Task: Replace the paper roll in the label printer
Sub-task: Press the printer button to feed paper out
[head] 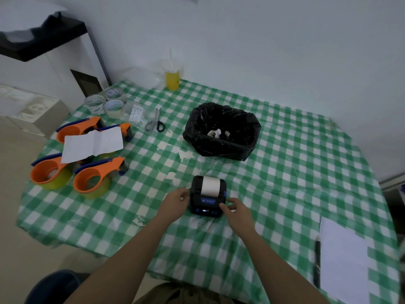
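- The small black plastic label printer (207, 195) sits near the table's (285, 172) front edge, about midway along it, a white paper roll (210, 185) showing on top.
- The left hand (175, 200) touches its left side and the right hand (237, 210) its front right corner, fingers loosely curled, neither clamped.
- The printer looks light, rigid and smooth: steady it by the sides.
- The paper is thin and tears easily: lift the roll by its ends.

Lighting: dim, bluish, even; shadows faint. Glare on black bag (221, 130). Wide-angle bending at edges; corners soft.
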Demonstrator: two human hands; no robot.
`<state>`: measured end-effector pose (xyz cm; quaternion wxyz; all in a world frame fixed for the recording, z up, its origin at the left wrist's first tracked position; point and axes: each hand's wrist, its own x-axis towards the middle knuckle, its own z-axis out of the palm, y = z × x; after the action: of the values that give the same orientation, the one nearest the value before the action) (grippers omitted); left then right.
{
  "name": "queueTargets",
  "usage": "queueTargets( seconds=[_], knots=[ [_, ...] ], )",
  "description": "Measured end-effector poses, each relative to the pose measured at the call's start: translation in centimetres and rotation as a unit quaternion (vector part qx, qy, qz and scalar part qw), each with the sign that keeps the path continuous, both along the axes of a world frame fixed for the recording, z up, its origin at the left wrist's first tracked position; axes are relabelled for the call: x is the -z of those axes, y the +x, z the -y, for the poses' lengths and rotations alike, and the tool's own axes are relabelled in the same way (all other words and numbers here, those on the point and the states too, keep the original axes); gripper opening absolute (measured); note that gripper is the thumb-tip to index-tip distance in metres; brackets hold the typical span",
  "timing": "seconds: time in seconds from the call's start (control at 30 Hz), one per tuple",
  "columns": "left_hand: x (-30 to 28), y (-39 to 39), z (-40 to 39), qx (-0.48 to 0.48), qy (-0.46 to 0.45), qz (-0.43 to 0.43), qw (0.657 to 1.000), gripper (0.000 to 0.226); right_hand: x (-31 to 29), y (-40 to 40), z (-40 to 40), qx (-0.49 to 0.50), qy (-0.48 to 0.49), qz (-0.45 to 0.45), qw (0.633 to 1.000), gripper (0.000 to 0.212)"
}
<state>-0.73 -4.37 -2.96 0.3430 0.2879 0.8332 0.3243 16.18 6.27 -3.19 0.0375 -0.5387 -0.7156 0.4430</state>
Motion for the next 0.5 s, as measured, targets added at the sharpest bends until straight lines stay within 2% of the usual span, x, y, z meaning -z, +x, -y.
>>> queueTargets(
  seconds=[0.5],
  knots=[
    [-0.50,-0.03,-0.14,0.001,0.008,-0.004,1.000,0.028,-0.01,0.00,-0.35,0.014,0.003,-0.021,1.000,0.044]
  ],
)
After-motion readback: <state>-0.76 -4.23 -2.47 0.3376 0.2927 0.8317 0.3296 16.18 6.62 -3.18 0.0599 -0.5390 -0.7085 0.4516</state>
